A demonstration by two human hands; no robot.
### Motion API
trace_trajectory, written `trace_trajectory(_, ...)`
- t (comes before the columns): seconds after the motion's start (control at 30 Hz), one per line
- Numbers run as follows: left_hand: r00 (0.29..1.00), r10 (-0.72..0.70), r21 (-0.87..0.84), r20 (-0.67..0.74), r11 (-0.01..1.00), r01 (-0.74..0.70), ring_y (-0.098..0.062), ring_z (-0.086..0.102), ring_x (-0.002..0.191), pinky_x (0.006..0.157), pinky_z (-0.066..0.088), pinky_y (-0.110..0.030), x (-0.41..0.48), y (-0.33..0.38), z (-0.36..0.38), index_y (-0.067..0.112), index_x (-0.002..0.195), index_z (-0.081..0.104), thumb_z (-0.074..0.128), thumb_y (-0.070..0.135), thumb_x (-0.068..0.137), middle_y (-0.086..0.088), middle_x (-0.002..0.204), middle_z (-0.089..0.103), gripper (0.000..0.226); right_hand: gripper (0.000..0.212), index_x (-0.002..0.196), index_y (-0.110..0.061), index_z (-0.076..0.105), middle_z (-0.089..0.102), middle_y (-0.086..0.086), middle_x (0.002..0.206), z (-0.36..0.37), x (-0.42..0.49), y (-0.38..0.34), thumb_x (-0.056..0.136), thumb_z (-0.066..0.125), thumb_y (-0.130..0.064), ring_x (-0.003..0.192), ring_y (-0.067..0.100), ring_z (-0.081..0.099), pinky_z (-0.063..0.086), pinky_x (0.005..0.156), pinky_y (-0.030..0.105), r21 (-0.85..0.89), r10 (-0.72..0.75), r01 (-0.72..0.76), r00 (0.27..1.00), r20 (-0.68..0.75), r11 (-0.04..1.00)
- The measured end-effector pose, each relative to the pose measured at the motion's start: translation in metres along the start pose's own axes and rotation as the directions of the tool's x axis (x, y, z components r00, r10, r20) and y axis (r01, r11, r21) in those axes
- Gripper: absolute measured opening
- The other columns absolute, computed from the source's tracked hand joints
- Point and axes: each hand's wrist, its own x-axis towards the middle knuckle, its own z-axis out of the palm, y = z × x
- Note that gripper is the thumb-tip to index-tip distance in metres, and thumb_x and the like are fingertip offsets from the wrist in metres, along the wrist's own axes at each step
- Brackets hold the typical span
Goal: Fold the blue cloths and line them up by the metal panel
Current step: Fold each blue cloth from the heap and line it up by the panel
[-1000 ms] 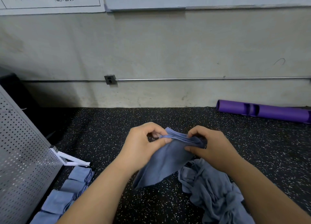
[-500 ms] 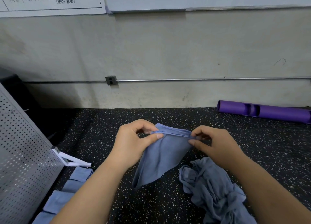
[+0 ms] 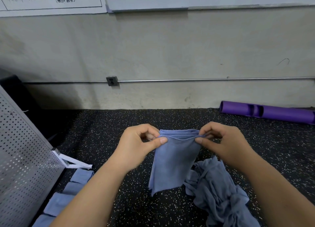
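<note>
A blue cloth [image 3: 172,163] hangs doubled in the air above the speckled black floor. My left hand [image 3: 138,145] pinches its upper left corner between thumb and fingers. My right hand [image 3: 221,141] pinches the upper right corner, so the top edge is stretched level between them. A crumpled pile of blue cloths [image 3: 221,191] lies on the floor under my right forearm. A row of folded blue cloths [image 3: 68,192] lies along the foot of the perforated metal panel [image 3: 22,158] at the lower left, partly hidden by my left forearm.
A white bracket [image 3: 73,162] props the panel's base. A purple roller [image 3: 272,112] lies against the concrete wall at the right. A conduit with an outlet box [image 3: 112,81] runs along the wall, and whiteboards hang above.
My hands have moved apart, pulling the bunched top edge of the cloth out straight. The cloth now hangs wider and flatter than before.
</note>
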Motion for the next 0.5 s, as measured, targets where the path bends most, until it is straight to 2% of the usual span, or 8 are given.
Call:
trace_trajectory(0.1, 0.999, -0.037, -0.018, -0.029, 0.999, 0.036, -0.017, 0.064, 0.075, 0.078, 0.058, -0.045, 0.0011, 0.0015, 0.0004, 0.026, 0.088, 0.081, 0.087, 0.035, 0.079, -0.011, 0.082, 0.076, 0.014, 0.01, 0.087, -0.03, 0.075, 0.078, -0.014, 0.086, -0.0022, 0.0003, -0.0018, 0.086, 0.085, -0.031, 0.086, 0.005, 0.074, 0.056, 0.08, 0.015, 0.012, 0.012, -0.012, 1.0, 0.004, 1.0)
trace_trajectory(0.2, 0.999, -0.039, -0.008, -0.026, 0.999, 0.038, -0.017, 0.062, 0.075, 0.075, 0.057, -0.046, 0.0024, 0.0013, 0.0, 0.028, 0.09, 0.082, 0.085, 0.024, 0.088, -0.015, 0.082, 0.074, 0.006, 0.014, 0.087, -0.028, 0.076, 0.078, -0.013, 0.086, -0.0037, 0.0003, -0.0008, 0.083, 0.088, -0.025, 0.086, 0.007, 0.074, 0.057, 0.08, 0.016, 0.04, 0.016, -0.016, 1.0, -0.001, 0.999)
trace_trajectory(0.33, 0.999, -0.042, 0.029, -0.02, 0.999, 0.043, -0.013, 0.061, 0.073, 0.073, 0.054, -0.035, 0.0021, 0.0009, 0.001, 0.027, 0.091, 0.081, 0.082, 0.015, 0.094, -0.012, 0.081, 0.072, 0.013, 0.018, 0.086, -0.027, 0.076, 0.078, -0.011, 0.085, -0.0041, 0.0009, 0.0013, 0.08, 0.091, -0.021, 0.084, 0.009, 0.075, 0.059, 0.079, 0.018, 0.054, 0.018, -0.016, 0.999, -0.027, 0.998)
trace_trajectory(0.5, 0.999, -0.041, 0.036, -0.014, 0.998, 0.041, -0.011, 0.065, 0.076, 0.081, 0.056, -0.034, 0.0015, 0.0012, 0.0025, 0.026, 0.092, 0.081, 0.082, 0.011, 0.093, -0.006, 0.08, 0.074, 0.014, 0.02, 0.086, -0.025, 0.076, 0.077, -0.007, 0.085, -0.0037, 0.0035, 0.0039, 0.08, 0.092, -0.014, 0.083, 0.012, 0.074, 0.06, 0.08, 0.021, 0.08, 0.015, -0.01, 0.998, -0.068, 0.997)
